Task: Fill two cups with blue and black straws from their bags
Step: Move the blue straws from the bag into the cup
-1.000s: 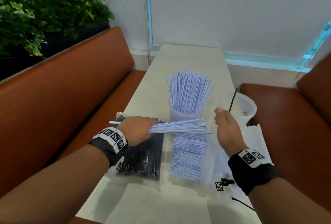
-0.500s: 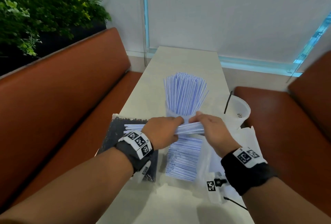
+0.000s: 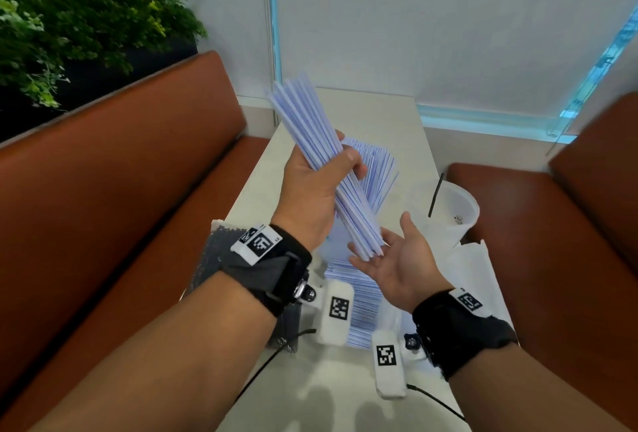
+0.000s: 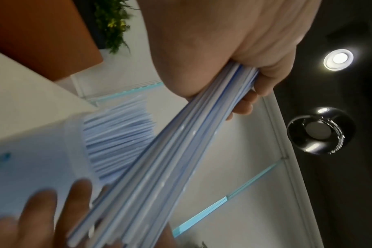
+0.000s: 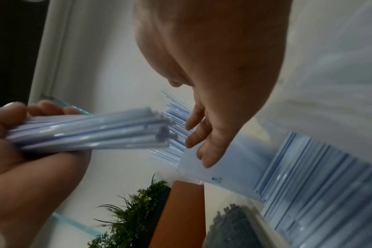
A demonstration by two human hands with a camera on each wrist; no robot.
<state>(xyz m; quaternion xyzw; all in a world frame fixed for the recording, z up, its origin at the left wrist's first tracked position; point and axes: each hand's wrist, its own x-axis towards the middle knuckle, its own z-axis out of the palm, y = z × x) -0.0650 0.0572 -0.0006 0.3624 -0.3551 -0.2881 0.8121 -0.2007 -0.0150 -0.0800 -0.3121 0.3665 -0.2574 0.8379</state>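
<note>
The left hand point(image 3: 310, 190) has its grip clenched around a bundle point(image 3: 321, 162) of blue straws, tilted toward eleven o'clock above the table point(image 3: 390, 114); the right hand point(image 3: 397, 259), palm up and grip released, touches the bundle's lower ends.

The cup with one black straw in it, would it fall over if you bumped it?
Probably, yes. The cup looks thin, pale plastic and nearly empty, so likely light. Its single black straw leans on the rim, adding hardly any weight. It also stands near the table edge, so a nudge might send it off.

Left hand point(image 3: 312, 190) grips blue straws point(image 3: 321, 159) tilted; right hand point(image 3: 397, 259) open-palmed beneath their ends.
</note>
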